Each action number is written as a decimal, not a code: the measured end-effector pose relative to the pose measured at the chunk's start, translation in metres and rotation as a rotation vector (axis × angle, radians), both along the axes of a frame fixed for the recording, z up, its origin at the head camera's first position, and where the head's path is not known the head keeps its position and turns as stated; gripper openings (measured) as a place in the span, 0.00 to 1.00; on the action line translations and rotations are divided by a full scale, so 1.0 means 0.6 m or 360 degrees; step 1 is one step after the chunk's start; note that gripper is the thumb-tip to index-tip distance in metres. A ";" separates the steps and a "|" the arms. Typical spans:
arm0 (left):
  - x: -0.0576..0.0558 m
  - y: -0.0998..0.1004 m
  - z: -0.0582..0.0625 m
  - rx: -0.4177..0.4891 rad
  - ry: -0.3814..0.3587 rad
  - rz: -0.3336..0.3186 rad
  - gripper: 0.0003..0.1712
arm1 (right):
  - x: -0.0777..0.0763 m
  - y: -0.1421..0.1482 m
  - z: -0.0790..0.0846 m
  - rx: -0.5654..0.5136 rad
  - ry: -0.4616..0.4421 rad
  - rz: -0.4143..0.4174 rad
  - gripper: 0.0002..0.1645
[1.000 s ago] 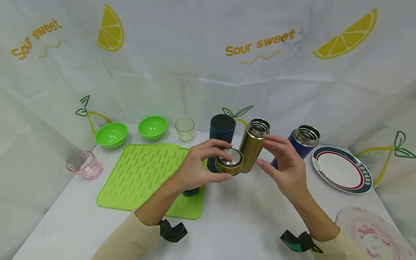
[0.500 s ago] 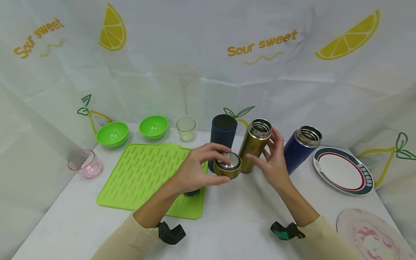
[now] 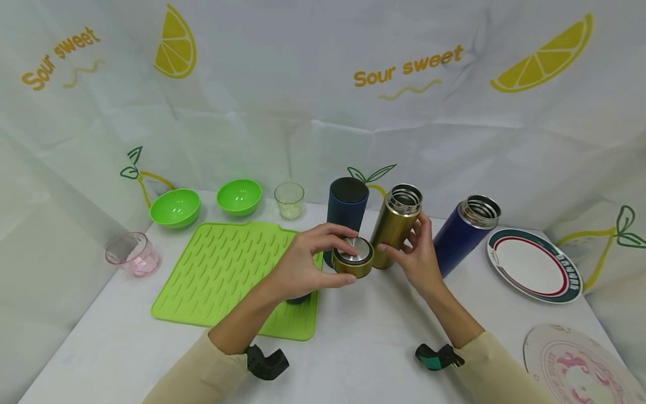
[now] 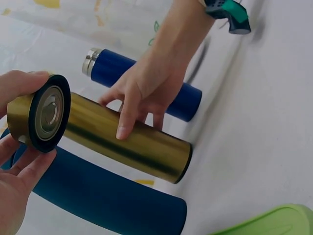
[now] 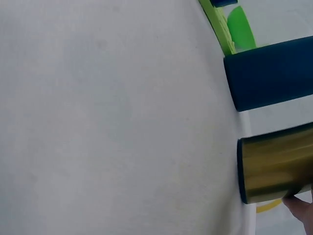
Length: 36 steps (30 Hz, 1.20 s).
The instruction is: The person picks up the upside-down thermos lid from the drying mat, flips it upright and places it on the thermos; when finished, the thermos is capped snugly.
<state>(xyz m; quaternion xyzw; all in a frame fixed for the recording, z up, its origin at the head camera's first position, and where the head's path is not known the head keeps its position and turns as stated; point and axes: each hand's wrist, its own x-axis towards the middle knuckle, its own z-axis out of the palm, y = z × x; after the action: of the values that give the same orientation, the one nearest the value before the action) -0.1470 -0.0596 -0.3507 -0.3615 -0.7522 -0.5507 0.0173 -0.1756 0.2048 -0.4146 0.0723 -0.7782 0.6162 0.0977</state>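
Observation:
My left hand (image 3: 303, 262) pinches a gold-sided thermos lid (image 3: 357, 270) between thumb and fingers; its steel top faces up in the head view, and its dark-rimmed underside shows in the left wrist view. Beside it stands an uncapped gold thermos (image 3: 390, 231), its threaded steel neck exposed. My right hand (image 3: 420, 262) grips the thermos at mid-body, thumb on the near side and fingers round the right. Lid and neck are apart. Only a fingertip edge of the right hand (image 5: 301, 213) shows in the right wrist view, by the thermos (image 5: 276, 169).
A capped dark blue thermos (image 3: 346, 207) stands left of the gold one, an uncapped blue thermos (image 3: 456, 241) right. A green mat (image 3: 227, 269) bears a dark round object (image 3: 299, 299), mostly hidden by my left arm. Bowls (image 3: 175, 209), glasses (image 3: 136, 258) and plates (image 3: 535, 262) surround them.
My right hand has moved left from beside the gold thermos's neck, closed round its body and slid lower. The left hand has lowered the lid slightly.

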 end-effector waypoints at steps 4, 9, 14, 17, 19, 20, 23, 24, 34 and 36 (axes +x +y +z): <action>-0.001 0.002 0.001 -0.0004 0.0011 0.0002 0.19 | 0.002 0.006 0.001 0.0079 0.0027 -0.0008 0.61; -0.003 0.005 0.008 0.0010 0.0058 0.0001 0.19 | 0.012 0.018 0.006 0.0169 0.0052 0.0074 0.61; -0.005 0.011 0.021 0.0075 0.0051 -0.0032 0.20 | 0.026 0.031 0.015 0.0263 0.0052 0.0160 0.61; -0.005 0.015 0.030 0.0112 0.0032 -0.0051 0.20 | 0.034 0.038 0.020 0.0294 0.0051 0.0211 0.60; -0.004 0.019 0.038 0.0143 0.0043 -0.0058 0.20 | 0.039 0.042 0.024 0.0321 0.0051 0.0250 0.59; -0.004 0.020 0.041 0.0168 0.0056 -0.0062 0.20 | 0.042 0.044 0.027 0.0343 0.0043 0.0266 0.59; -0.003 0.025 0.050 0.0250 0.0130 -0.0064 0.20 | 0.047 0.050 0.036 0.0417 0.0010 0.0328 0.58; -0.003 0.026 0.052 0.0278 0.0155 -0.0062 0.20 | 0.048 0.051 0.039 0.0446 -0.0003 0.0349 0.58; -0.005 0.044 0.056 0.0347 0.0147 -0.0051 0.20 | 0.051 0.065 0.064 0.0589 -0.0073 0.0608 0.54; -0.005 0.048 0.053 0.0321 0.0120 -0.0031 0.20 | 0.051 0.068 0.068 0.0623 -0.0080 0.0659 0.54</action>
<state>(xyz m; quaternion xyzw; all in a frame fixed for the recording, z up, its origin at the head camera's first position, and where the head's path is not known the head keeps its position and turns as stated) -0.1500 -0.0308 -0.3191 -0.3857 -0.6882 -0.6098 0.0767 -0.1452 0.2458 -0.3740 0.2318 -0.8533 0.4625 -0.0653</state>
